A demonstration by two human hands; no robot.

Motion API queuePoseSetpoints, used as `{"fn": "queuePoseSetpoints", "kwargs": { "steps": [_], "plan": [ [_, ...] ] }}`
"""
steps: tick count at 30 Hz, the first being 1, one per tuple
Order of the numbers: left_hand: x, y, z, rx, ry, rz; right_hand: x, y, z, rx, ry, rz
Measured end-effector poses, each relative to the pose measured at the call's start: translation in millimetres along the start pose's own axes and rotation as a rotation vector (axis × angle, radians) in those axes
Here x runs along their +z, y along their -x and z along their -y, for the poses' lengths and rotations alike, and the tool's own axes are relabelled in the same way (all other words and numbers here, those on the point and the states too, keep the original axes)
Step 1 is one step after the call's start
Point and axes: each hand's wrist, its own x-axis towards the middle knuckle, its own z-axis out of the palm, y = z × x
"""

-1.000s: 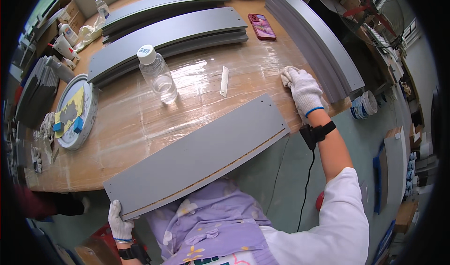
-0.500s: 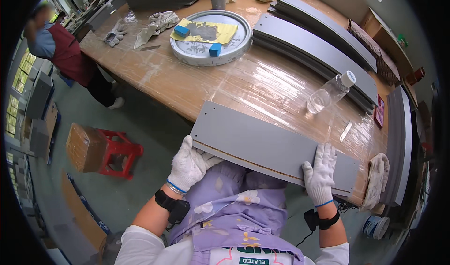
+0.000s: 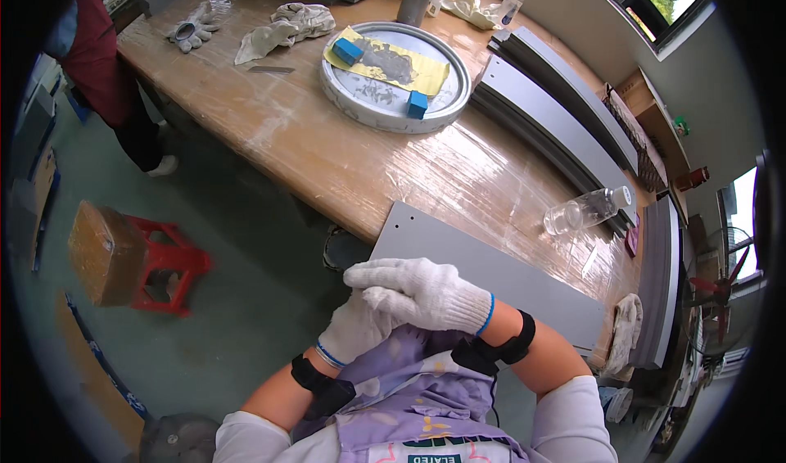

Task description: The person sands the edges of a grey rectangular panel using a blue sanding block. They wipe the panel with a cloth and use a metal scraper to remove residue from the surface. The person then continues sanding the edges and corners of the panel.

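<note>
Currently the right hand [image 3: 426, 291], in a white knit glove, is laid across the similarly gloved left hand [image 3: 354, 332], its fingers nearly straight and close together. The left fingers are mostly covered, so I cannot tell whether they grip anything, nor whether either hand touches the grey panel [image 3: 499, 279]. That panel lies just beyond the gloves and stretches off to their right, its near edge partly hidden behind the right hand and forearm; small dark holes show at its corner ahead of the fingers. Well beyond the hands, on the table [image 3: 246, 119], a round pale lid [image 3: 385, 121] bears a yellow sheet [image 3: 434, 76] and two blue blocks [image 3: 417, 104]. Ahead and to their right is a clear bottle [image 3: 577, 214]; farther right, a crumpled cloth [image 3: 626, 332]. Off to their left is a red stool [image 3: 173, 268].
</note>
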Motion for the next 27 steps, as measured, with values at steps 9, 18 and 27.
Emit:
{"fn": "queuePoseSetpoints", "kwargs": {
  "steps": [9, 18, 27],
  "plan": [
    [-7.8, -10.3, -6.0, -0.052, -0.406, -0.069, -122.8, -112.4, -87.5, 0.214, 1.129, -0.364],
    [-7.2, -7.7, -11.0, -0.089, -0.486, -0.091, -135.2, -131.0, -75.2, -0.057, 0.841, -0.471],
    [4.2, -6.4, -16.2, -0.109, -0.628, -0.158, -30.1, -54.2, -4.4, 0.108, 0.259, -0.020]
  ]
}}
